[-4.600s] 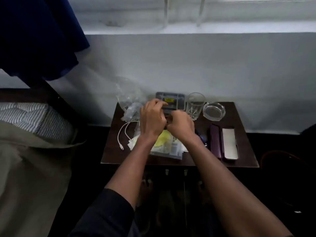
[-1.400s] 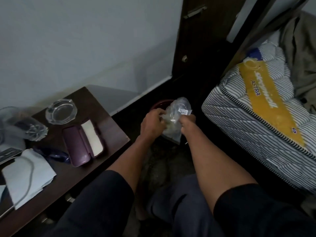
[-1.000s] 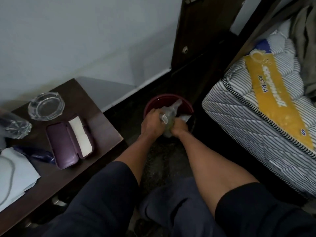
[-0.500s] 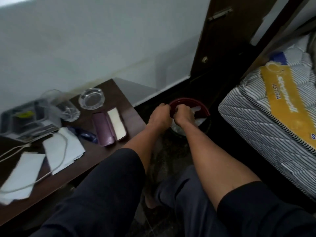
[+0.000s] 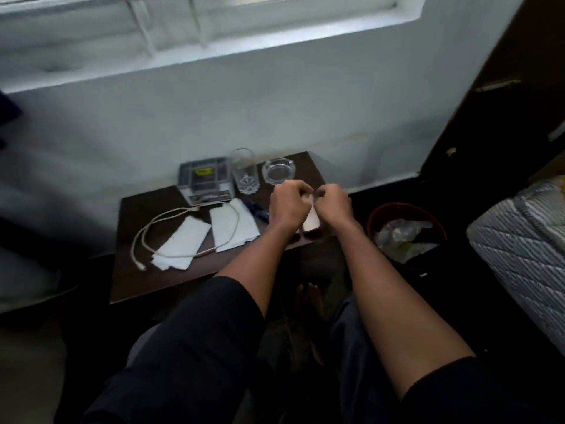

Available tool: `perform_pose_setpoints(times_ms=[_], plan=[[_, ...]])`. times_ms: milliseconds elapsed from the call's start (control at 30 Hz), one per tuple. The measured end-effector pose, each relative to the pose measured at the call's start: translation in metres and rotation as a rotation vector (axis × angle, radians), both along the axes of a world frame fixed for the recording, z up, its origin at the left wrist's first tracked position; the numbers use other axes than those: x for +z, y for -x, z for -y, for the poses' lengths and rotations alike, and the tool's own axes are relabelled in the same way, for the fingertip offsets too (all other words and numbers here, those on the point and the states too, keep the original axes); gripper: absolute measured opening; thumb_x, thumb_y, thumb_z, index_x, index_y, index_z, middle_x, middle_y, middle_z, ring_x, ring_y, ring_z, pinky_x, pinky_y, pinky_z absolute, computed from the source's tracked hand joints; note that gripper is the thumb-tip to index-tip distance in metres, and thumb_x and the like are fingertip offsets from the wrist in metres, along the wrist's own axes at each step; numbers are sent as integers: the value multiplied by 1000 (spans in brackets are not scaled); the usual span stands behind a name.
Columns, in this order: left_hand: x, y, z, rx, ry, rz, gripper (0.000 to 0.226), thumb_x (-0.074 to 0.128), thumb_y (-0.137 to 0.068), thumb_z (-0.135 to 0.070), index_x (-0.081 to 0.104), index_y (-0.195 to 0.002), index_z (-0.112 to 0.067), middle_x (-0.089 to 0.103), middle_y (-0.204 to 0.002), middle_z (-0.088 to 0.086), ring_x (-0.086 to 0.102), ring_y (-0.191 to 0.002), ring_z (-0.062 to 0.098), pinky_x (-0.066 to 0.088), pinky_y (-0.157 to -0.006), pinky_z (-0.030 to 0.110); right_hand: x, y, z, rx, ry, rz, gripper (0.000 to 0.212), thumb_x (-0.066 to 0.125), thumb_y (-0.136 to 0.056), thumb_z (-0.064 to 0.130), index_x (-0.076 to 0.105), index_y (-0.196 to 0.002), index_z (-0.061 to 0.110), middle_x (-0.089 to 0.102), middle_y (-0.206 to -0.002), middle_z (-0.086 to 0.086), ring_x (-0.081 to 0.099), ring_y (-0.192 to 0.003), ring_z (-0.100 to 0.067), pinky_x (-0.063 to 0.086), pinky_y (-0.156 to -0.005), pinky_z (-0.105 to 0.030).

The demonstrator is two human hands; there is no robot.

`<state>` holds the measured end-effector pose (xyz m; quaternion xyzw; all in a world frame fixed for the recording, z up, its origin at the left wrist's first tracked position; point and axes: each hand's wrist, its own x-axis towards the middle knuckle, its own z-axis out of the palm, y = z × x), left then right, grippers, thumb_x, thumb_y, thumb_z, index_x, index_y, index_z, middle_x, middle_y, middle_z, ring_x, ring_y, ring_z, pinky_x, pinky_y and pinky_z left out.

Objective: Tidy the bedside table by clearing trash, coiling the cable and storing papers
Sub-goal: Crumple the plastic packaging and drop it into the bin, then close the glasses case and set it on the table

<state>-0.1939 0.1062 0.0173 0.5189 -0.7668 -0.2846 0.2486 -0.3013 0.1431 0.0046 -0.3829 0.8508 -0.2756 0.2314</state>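
Desk point(image 5: 143, 289): dark wood, beneath the curled fingers.
Bin point(image 5: 374, 216): beside the right hand point(image 5: 334, 204), crumpled plastic trash inside; I judge clearing done.
Papers point(image 5: 180, 246): two sheets left of the left hand point(image 5: 289, 206).
Cable point(image 5: 143, 237): loose across the papers; coiling next.
Fingers: both sets clenched, knuckles nearly touching; contents untellable.

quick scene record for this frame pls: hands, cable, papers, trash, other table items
left hand: fingers curled, over the table's right end; contents of the grip unclear
right hand: same, beside the left hand
cable: white, loose and uncoiled, lying across the papers
papers: two white sheets on the table
trash: clear plastic in the red bin on the floor
other: organizer tray, drinking glass, glass ashtray
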Motion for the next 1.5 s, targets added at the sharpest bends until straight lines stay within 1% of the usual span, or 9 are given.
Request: perform_pose_setpoints(times_ms=[267, 467, 800, 867, 967, 1133, 1300, 1400, 1500], plan=[[-22, -85, 21, 189, -105, -104, 22, 69, -89, -11, 84, -97, -25, 83, -97, -6, 77, -98, 14, 59, -92, 30, 16, -68, 43, 129, 24, -15, 34, 61, -89, 5, 81, -112, 18, 77, -125, -15, 68, -123, -35, 54, -99, -35], [-40, -99, 44, 128, -84, -87, 19, 71, -89, -16, 84, -100, -25, 82, -95, -7, 77, -95, 13, 61, -87, 36, 19, -66, 72, 311, -84, -65, 28, 68, -91, 7, 82, -112, 19, 78, -122, -8, 70, -118, -29, 55, -99, -33], [-22, -90, 87, 4, -6, 229, 31, 70, -88, -16, 82, -106, -37, 81, -107, -8, 76, -102, 19, 63, -86, 40, 7, -49, 106, 384, -226, -177, 18, 76, -86, 8, 84, -100, 17, 77, -110, -13, 72, -105, -31, 62, -93, -42], [-19, -101, 100, 73, -11, 230, 24, 72, -90, -20, 82, -103, -37, 81, -105, -10, 75, -102, 17, 62, -87, 39, 5, -55, 111, 400, -244, -175, 15, 85, -81, 17, 82, -96, 16, 77, -105, -10, 72, -101, -29, 63, -90, -41], [-17, -109, 112, 120, -37, 181, 16, 75, -91, -25, 83, -101, -34, 81, -102, -9, 75, -100, 15, 62, -88, 40, -5, -73, 112, 478, -322, -217, 34, 88, -76, 28, 74, -103, 12, 72, -104, -10, 70, -100, -32, 56, -76, -37], [-14, -103, 112, 121, -49, 146, 15, 73, -94, -28, 83, -103, -33, 81, -102, -8, 75, -101, 16, 63, -87, 39, -21, -91, 116, 455, -246, -308, 28, 77, -84, 18, 69, -110, 11, 59, -95, -8, 69, -104, -36, 45, -71, -39], [-12, -90, 107, 129, -48, 100, 18, 67, -98, -37, 82, -104, -30, 81, -101, -8, 73, -98, 17, 60, -83, 37, -13, -77, 118, 349, -235, -122, 17, 73, -83, 25, 74, -91, 10, 71, -83, -8, 71, -75, -28, 60, -67, -36], [-11, -89, 106, 143, -63, 49, 19, 66, -99, -39, 82, -105, -29, 80, -103, -10, 72, -96, 16, 58, -81, 35, -10, -68, 119, 253, -219, -12, 8, 75, -79, 10, 77, -72, 13, 76, -70, -8, 73, -55, -19, 54, -45, -21], [-15, -94, 106, 135, -126, 68, 18, 67, -99, -37, 82, -104, -29, 80, -102, -11, 72, -99, 14, 59, -84, 35, -15, -66, 118, 246, -227, 4, 6, 73, -83, 12, 79, -81, 12, 78, -71, -10, 78, -64, -23, 65, -66, -30]])
